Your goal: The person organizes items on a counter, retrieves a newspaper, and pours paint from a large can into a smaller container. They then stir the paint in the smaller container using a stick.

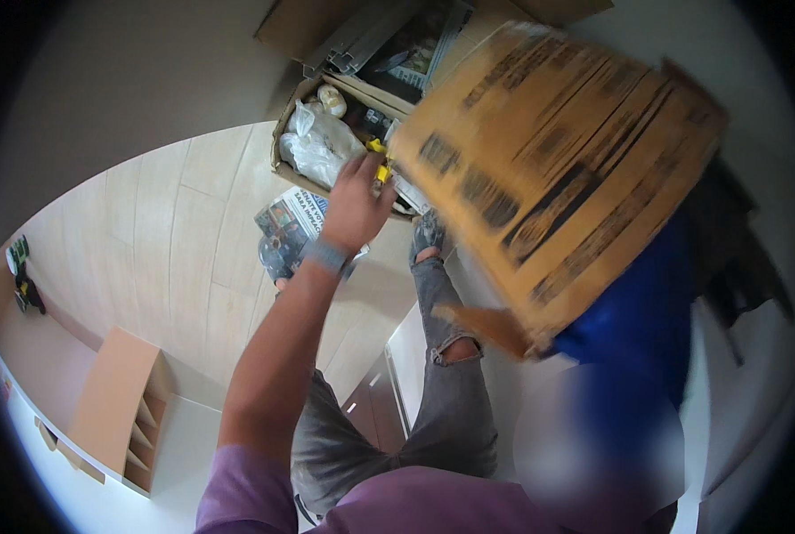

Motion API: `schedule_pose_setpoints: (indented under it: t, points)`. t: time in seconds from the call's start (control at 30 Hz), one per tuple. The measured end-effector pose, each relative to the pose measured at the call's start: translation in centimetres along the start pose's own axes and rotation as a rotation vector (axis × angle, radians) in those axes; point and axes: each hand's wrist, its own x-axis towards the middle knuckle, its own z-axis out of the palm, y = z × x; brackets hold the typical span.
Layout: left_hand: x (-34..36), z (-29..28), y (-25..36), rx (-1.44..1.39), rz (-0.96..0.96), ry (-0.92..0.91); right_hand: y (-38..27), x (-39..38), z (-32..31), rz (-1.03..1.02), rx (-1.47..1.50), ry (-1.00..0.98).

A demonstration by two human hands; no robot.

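My left hand (pixel 359 198) reaches into an open cardboard box (pixel 286 160), fingers curled on a yellow item (pixel 381 173) at its right side. The box also holds a white plastic bag (pixel 317 147), a pale rounded item (pixel 332 101) and small dark things. Just right of my hand, a large worn cardboard sheet or carton (pixel 558 160) with dark printing is tilted over the box's edge, slightly blurred. A printed newspaper (pixel 295 214) lies below the box, partly behind my forearm. My right hand is not visible.
A second open box (pixel 389 80) behind holds grey strips and printed paper. A person in blue (pixel 624 294) is beside me on the right, partly hidden by the cardboard. My feet stand on pale tiles (pixel 184 258). Cardboard compartments (pixel 135 418) and green-black items (pixel 24 276) are at left.
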Motion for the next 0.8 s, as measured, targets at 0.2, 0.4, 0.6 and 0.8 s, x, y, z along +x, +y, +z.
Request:
schedule_pose_setpoints:
  t: [0.2,0.4,0.6,0.8]
  points:
    - [17.0,10.6,-0.6,0.360,-0.230,-0.318,-5.1,7.8,-0.4,-0.157,0.014,0.127]
    - [15.6,12.0,3.8,-0.153,0.028,-0.132,-6.7,16.1,-0.5,-0.202,0.090,0.193]
    - [11.1,17.9,12.9,-0.095,0.154,-0.167,-8.8,20.3,2.0,-0.214,0.109,0.203]
    - [9.7,18.3,13.9,-0.211,0.139,-0.271,-9.9,24.3,4.6,-0.168,0.186,0.178]
